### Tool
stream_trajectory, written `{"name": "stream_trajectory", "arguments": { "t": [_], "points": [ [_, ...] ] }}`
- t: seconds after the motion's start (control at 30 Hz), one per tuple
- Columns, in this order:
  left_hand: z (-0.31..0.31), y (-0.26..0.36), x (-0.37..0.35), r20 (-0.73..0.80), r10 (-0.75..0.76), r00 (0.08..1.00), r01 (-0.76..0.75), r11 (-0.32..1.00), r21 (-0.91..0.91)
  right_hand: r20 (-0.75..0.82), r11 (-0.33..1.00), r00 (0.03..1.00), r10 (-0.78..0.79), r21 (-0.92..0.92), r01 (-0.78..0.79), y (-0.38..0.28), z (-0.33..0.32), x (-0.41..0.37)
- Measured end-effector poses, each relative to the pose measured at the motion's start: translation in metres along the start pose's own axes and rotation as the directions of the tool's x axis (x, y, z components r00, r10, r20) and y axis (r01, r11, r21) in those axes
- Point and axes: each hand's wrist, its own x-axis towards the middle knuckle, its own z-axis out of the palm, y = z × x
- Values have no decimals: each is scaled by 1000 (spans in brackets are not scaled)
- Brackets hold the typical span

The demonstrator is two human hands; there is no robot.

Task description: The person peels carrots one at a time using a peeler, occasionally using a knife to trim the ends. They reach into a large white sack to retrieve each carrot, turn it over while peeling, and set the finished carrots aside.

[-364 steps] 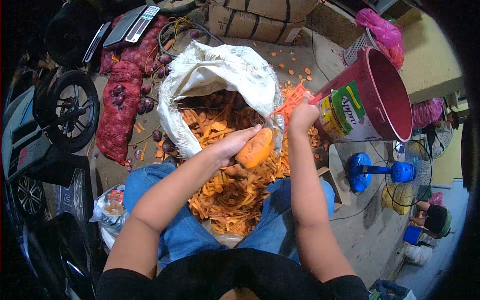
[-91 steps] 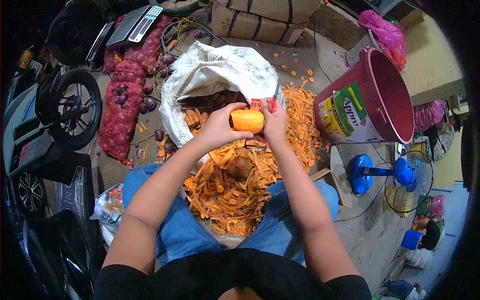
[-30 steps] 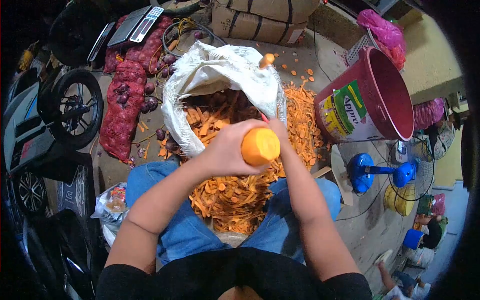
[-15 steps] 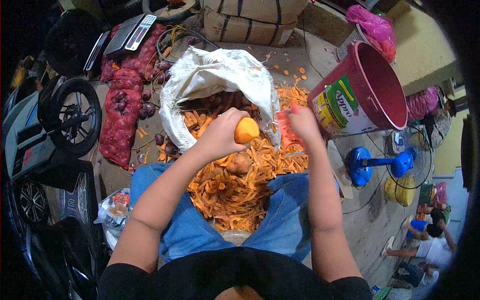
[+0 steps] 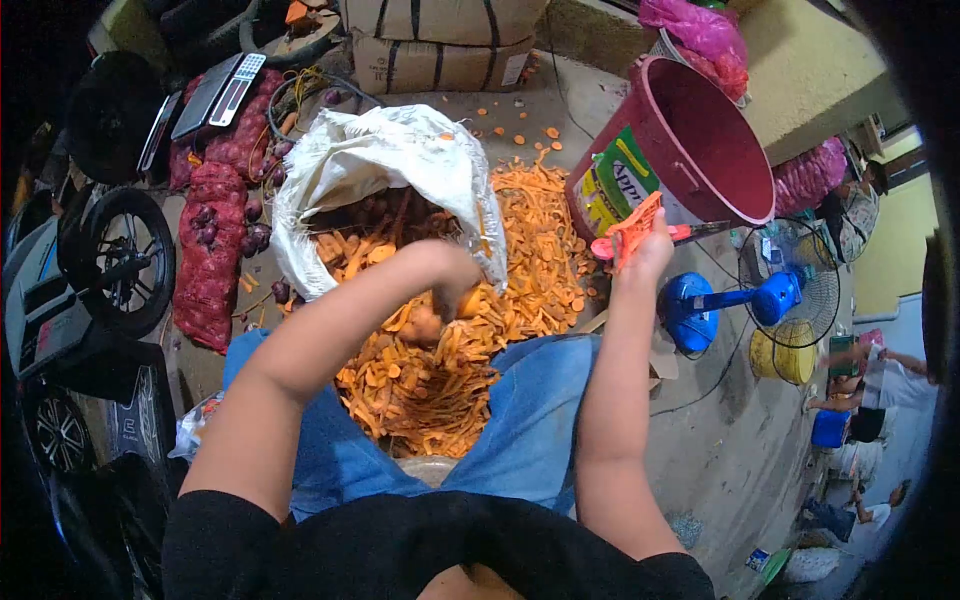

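- Looking down from the head view, the left hand (image 5: 448, 278) bends at the wrist and dips knuckles-up into the heap of orange peelings (image 5: 430, 385) between the person's knees.
- Its fingers are turned under and out of sight (only the back of the hand shows), so I cannot tell whether the grip is closed or loose.
- An orange lump (image 5: 470, 301) peeks out just under those fingers, touching or nearly touching them. Whether it is a root in the hand or part of the heap is hard to make out.
- The right hand (image 5: 650, 250) is raised beside the red bucket (image 5: 700, 130), its grip closed around an orange peeler (image 5: 628, 226). The head of the tool sticks out to the left of the fist, and a thin dark part runs to the right (blade or handle, too small to say).
- The white sack (image 5: 380, 160) stands open behind the heap. Its folded rim hides most of what lies inside, though peelings and dark roots show at the mouth.
- The bucket is tilted, and its label is partly cut off by the curve of its wall.
- A blue fan (image 5: 700, 300) lies on the floor just below the right hand.
- Red mesh bags (image 5: 205, 250), a scale (image 5: 215, 88) and a wheel (image 5: 115, 262) sit at the left, fading into the dark edge.
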Motion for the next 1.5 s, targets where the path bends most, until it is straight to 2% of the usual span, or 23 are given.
{"name": "stream_trajectory", "arguments": {
  "t": [0.1,0.17,0.27,0.33,0.4,0.47,0.53,0.63,0.73,0.8,0.87,0.9,0.93,0.97,1.0,1.03,1.07,1.13,1.3,1.4,1.43,1.47,1.5],
  "points": [
    [-70,30,-14,-74,149,986,-153,987,-45,-95,980,993,-75,179,91,-2,5,-3],
    [-88,35,-3,-365,274,890,-279,959,39,-116,970,989,-94,214,117,3,9,0],
    [-127,49,-6,-448,392,804,-435,900,7,-136,970,984,-118,196,143,13,6,13],
    [-146,54,-14,-430,409,805,-444,896,21,-171,924,982,-81,357,138,11,4,16],
    [-153,57,-14,-406,427,808,-454,891,33,-189,935,982,-5,347,72,2,-4,12],
    [-154,57,-10,-189,380,906,-385,923,12,-197,924,977,83,384,-2,-10,-9,11],
    [-144,60,-20,-151,447,882,-442,894,71,-244,933,970,3,351,85,-3,-20,29],
    [-128,51,-13,-30,452,892,-450,892,40,-254,935,966,53,352,41,-5,-19,21],
    [-126,49,-5,17,309,951,-309,943,122,-298,914,952,70,401,59,-12,-22,19],
    [-142,50,6,169,39,985,-93,941,326,-306,892,952,5,432,135,-13,-25,23],
    [-168,56,13,87,-44,995,-5,866,499,-313,863,948,-61,461,207,-16,-29,26],
    [-188,67,1,3,28,1000,-25,827,562,-364,863,930,-57,451,229,-18,-31,26],
    [-209,71,11,-81,-32,996,72,834,547,-414,862,909,-51,441,249,-19,-31,26],
    [-231,76,5,-201,68,977,31,891,452,-433,857,899,-65,437,273,-18,-29,25],
    [-241,77,15,-616,190,764,225,817,531,-432,857,900,-61,440,269,-24,-21,15],
    [-250,76,25,-868,328,371,342,821,457,-384,877,923,-30,432,208,-31,-14,4],
    [-258,81,21,-925,357,128,359,853,379,-337,897,942,5,418,144,-33,-9,-4],
    [-264,90,5,-965,253,63,364,895,258,-294,887,955,-41,428,170,-13,-30,29],
    [-182,21,-10,-954,289,-77,375,895,241,-249,909,966,-69,383,163,-8,-22,27],
    [-84,-53,-15,-992,-114,63,309,947,-89,-166,922,983,-84,361,140,-8,-4,11],
    [-45,-82,-10,-935,-331,126,251,923,-293,-149,946,986,-72,303,115,-5,3,8],
    [0,-105,0,-880,-471,54,246,861,-446,-132,966,989,-59,244,90,-2,11,4],
    [34,-121,4,-765,-635,113,243,764,-598,-105,973,993,-57,217,79,-4,25,-11]
  ]
}}
